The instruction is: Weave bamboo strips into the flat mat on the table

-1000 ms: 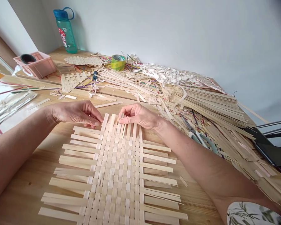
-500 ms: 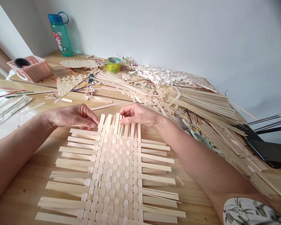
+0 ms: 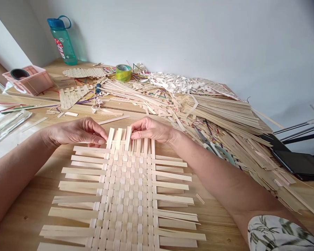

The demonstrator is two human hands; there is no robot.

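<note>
A woven mat of pale flat wood strips point(image 3: 128, 195) lies on the table, with loose strip ends sticking out along its left and right sides. My left hand point(image 3: 80, 133) is closed at the mat's far left corner, thumb and forefinger pinched on a thin crosswise wood strip. This strip passes among the lengthwise ends at the far edge. My right hand point(image 3: 152, 129) is closed at the same edge, its thumb and fingers pinching lengthwise strip ends right of a raised strip end point(image 3: 128, 134). Its fingertips are partly hidden behind the strips.
Behind lie a bundle of strips point(image 3: 225, 111), yellow-green tape point(image 3: 123, 73), a white heap of shavings point(image 3: 175, 82) and a small woven piece point(image 3: 72, 96). Scissors point(image 3: 216, 150) and a black phone point(image 3: 299, 164) are right. A teal bottle point(image 3: 64, 43) and pink basket point(image 3: 35, 82) stand left.
The view has shifted slightly, moving most things a little left. By my right hand, the middle strip ends stand more apart. Both hands keep their pinch at the far edge.
</note>
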